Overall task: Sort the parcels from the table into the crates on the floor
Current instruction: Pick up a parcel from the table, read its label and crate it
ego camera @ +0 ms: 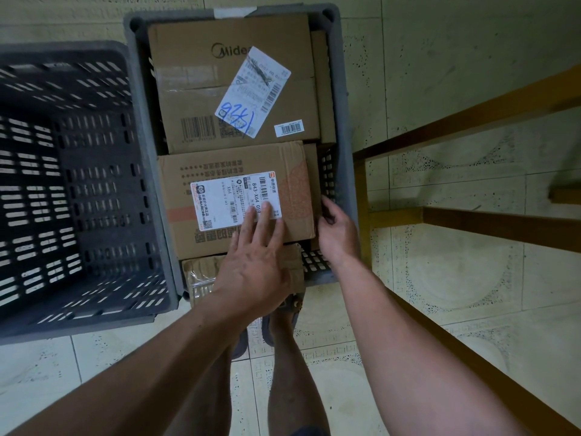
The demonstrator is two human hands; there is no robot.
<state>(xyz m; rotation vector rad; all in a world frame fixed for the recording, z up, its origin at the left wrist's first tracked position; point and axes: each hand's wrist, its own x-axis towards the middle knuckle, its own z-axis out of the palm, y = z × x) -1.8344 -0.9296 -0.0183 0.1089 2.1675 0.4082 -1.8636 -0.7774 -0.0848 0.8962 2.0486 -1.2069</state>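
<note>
A grey slatted crate (344,127) on the floor holds cardboard parcels. A large Midea box (204,83) fills its far half. Nearer lies a smaller brown parcel (220,171) with a white shipping label. My left hand (251,262) rests flat on that parcel's top, fingers straight over the label. At the parcel's right edge, my right hand (338,228) has its fingers curled round the side. A third taped parcel (201,275) sits at the crate's near end, partly under my left hand.
A second, darker slatted crate (63,184) stands to the left, its inside bare. Wooden table legs and rails (471,121) run along the right. Tiled floor (440,278) surrounds the crates. My feet (270,328) stand just below the crate.
</note>
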